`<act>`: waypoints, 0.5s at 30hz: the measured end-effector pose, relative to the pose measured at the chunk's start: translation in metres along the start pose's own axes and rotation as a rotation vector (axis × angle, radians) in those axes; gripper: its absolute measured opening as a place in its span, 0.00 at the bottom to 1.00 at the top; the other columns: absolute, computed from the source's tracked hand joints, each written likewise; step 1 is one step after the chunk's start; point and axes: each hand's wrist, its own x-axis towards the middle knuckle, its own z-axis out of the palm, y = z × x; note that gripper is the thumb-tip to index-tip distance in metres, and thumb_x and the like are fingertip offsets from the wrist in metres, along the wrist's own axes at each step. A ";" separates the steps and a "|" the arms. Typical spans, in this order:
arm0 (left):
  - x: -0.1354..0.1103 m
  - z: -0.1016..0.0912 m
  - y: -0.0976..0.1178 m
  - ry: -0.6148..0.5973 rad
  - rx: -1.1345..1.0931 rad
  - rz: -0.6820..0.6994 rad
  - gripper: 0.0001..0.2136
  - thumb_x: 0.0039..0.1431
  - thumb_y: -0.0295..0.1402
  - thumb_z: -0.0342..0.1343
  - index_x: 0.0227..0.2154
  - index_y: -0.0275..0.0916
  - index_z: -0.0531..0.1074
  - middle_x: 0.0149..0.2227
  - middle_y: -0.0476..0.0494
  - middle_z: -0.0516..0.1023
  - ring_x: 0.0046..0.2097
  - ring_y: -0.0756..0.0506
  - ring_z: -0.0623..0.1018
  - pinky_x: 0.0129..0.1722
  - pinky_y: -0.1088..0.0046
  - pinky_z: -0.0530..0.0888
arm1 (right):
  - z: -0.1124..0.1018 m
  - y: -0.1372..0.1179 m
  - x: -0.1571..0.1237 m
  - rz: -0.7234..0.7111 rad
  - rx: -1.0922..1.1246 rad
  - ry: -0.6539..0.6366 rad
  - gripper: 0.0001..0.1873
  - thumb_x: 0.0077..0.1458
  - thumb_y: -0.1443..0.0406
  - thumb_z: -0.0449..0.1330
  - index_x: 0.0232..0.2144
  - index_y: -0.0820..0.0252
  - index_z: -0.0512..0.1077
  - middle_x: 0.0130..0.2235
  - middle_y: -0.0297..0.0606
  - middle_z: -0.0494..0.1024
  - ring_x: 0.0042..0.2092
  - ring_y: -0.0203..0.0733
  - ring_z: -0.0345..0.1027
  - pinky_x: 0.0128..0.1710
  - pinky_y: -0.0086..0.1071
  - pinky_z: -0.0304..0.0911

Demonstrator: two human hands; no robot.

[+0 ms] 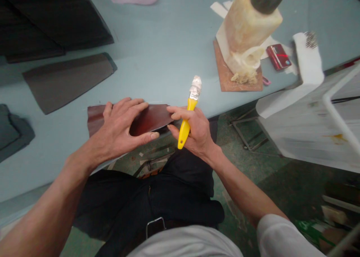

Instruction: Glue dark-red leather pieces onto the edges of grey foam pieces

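Maroon piece (153,119): lying along the near edge of the table (157,54), spreading out between both hands.
Work so far: I am seeing the piece laid out and the brush (191,105) in hand, its tip carrying whitish matter; I cannot tell whether any is coating the piece, nor how much is left.
Left hand (118,127): pressing palm down on the piece, fingers spreading, thumb pointing right, gripping nothing.
Right hand (197,127): grasping the brush, bristles aiming at the table's far side, thumb and forefinger meeting the piece's right end.
Forearms: both reaching in from the near side, slanting towards each other.
Grey panel (70,82): lying beyond the left hand.
Pale container (250,24): standing on a brown board (225,79) by the near edge, rightward.
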 end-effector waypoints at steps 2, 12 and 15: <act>0.000 -0.001 0.000 0.000 -0.008 -0.003 0.49 0.55 0.76 0.44 0.68 0.46 0.67 0.73 0.34 0.67 0.76 0.23 0.60 0.75 0.27 0.48 | 0.001 -0.001 0.001 -0.030 0.005 0.021 0.12 0.67 0.67 0.63 0.51 0.51 0.68 0.56 0.41 0.85 0.57 0.48 0.81 0.55 0.45 0.73; 0.000 -0.002 0.002 -0.008 -0.001 -0.012 0.45 0.57 0.73 0.46 0.68 0.48 0.67 0.73 0.36 0.66 0.76 0.23 0.60 0.74 0.26 0.48 | 0.003 -0.004 0.000 -0.003 0.014 0.041 0.16 0.65 0.64 0.65 0.52 0.50 0.65 0.56 0.43 0.84 0.57 0.50 0.80 0.55 0.48 0.74; 0.001 -0.003 0.004 -0.015 -0.003 -0.015 0.46 0.57 0.73 0.46 0.68 0.47 0.67 0.73 0.35 0.67 0.76 0.23 0.60 0.74 0.25 0.47 | 0.005 -0.005 -0.001 0.037 0.005 0.029 0.18 0.64 0.63 0.66 0.53 0.50 0.65 0.58 0.45 0.83 0.58 0.52 0.79 0.57 0.48 0.73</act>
